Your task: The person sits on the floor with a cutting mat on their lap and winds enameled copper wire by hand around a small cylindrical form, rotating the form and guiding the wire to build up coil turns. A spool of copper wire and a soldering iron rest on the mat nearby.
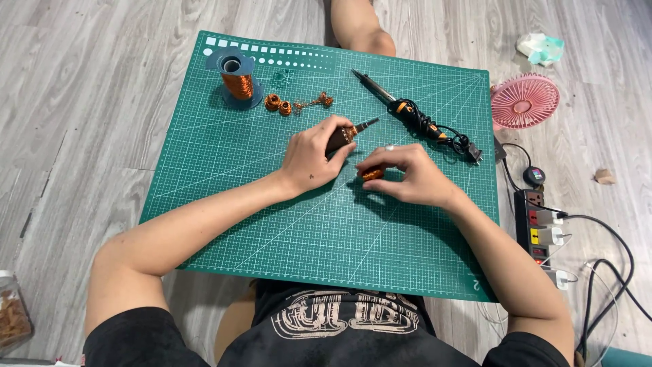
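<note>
1. A grey wood-plank floor (81, 102) is filling the view, and a green gridded cutting mat (326, 238) is lying on it in front of the seated person
2. The left hand (314, 158) is resting near the middle of the mat, its fingers clenching a dark-handled tool (345, 134) whose metal tip is pointing toward 2 o'clock
3. The right hand (407, 173) is sitting just beside the left hand, at its 3 o'clock, and its fingertips are pinching a small copper wire coil (371, 174) just above the mat
4. The coil is lying at about 5 o'clock from the tool's handle, close under it; whether the two are touching cannot be told
5. A spool of copper wire (236, 80) is standing upright at the mat's 11 o'clock corner
6. Small copper wire pieces (285, 105) are lying at 4 o'clock from the spool, well apart from both hands
7. A soldering iron (401, 107) is lying at 1 o'clock on the mat, its black cord bunching toward the right edge
8. A pink fan (524, 102) is sitting off the mat at 2 o'clock, and a power strip (538, 224) with plugs is lying at 3 o'clock on the floor
</note>
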